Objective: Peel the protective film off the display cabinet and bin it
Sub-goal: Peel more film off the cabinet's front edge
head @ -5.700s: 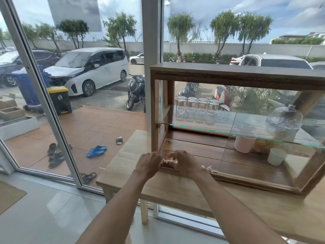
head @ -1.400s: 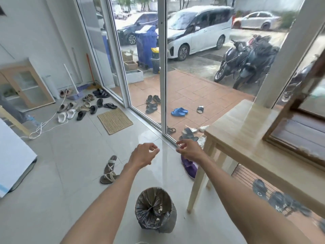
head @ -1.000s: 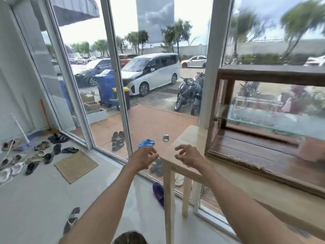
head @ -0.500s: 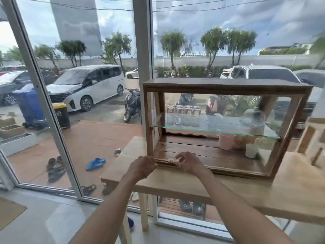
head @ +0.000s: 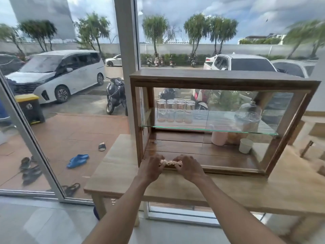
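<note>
A wooden display cabinet (head: 223,78) with glass sides stands on a light wooden table (head: 119,164). At the left end of its bottom front rail, a crumpled whitish strip of protective film (head: 171,162) stretches between my two hands. My left hand (head: 152,167) pinches the strip's left end and my right hand (head: 188,167) pinches its right end. Both hands rest against the rail, fingers curled. The bin is out of view.
Inside the cabinet, several glass jars (head: 175,111) and a glass dome (head: 248,115) sit on a glass shelf, with a pink cup (head: 219,138) and a white cup (head: 245,145) below. Floor-to-ceiling windows (head: 70,85) stand left of the table. Sandals (head: 71,189) lie by the window.
I turned from the lined bin on the floor back to the cabinet. Both hands came up to the bottom rail and took hold of a film strip between them.
</note>
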Demonstrator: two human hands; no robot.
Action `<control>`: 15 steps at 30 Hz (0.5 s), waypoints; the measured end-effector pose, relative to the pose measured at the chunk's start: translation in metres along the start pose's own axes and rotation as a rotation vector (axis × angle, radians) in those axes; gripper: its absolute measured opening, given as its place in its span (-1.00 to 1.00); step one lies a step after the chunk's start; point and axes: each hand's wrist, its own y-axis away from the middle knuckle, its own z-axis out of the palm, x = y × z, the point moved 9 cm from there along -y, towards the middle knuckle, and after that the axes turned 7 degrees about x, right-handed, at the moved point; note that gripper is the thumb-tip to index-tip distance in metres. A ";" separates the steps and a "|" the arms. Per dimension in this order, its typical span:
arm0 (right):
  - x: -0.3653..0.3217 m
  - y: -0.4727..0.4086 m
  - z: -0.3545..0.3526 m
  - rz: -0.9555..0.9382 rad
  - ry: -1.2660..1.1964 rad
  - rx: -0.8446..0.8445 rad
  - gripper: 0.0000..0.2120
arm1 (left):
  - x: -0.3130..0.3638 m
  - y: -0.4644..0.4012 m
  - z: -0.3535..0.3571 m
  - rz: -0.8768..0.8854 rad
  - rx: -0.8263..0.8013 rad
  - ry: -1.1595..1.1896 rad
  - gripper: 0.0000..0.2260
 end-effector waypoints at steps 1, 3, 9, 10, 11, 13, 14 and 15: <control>-0.001 -0.003 0.003 -0.010 0.011 0.006 -0.73 | 0.000 -0.003 0.002 0.019 0.007 -0.009 -0.75; -0.004 -0.009 0.008 -0.040 0.024 0.001 -0.73 | -0.002 -0.007 0.007 0.047 0.006 -0.021 -0.76; -0.006 -0.016 0.018 -0.067 0.038 -0.033 -0.75 | -0.001 -0.012 0.019 0.148 -0.021 -0.037 -0.79; -0.006 -0.017 0.018 -0.067 0.035 -0.027 -0.76 | 0.000 -0.012 0.018 0.162 -0.020 -0.036 -0.78; -0.006 -0.018 0.018 -0.070 0.031 -0.022 -0.77 | 0.001 -0.012 0.017 0.173 -0.017 -0.036 -0.77; -0.007 -0.020 0.017 -0.077 0.027 -0.021 -0.80 | 0.002 -0.014 0.017 0.183 -0.021 -0.043 -0.79; -0.008 -0.022 0.016 -0.074 0.028 -0.022 -0.81 | 0.002 -0.014 0.017 0.181 -0.028 -0.048 -0.80; -0.008 -0.023 0.015 -0.070 0.031 -0.019 -0.81 | 0.002 -0.015 0.017 0.178 -0.031 -0.054 -0.81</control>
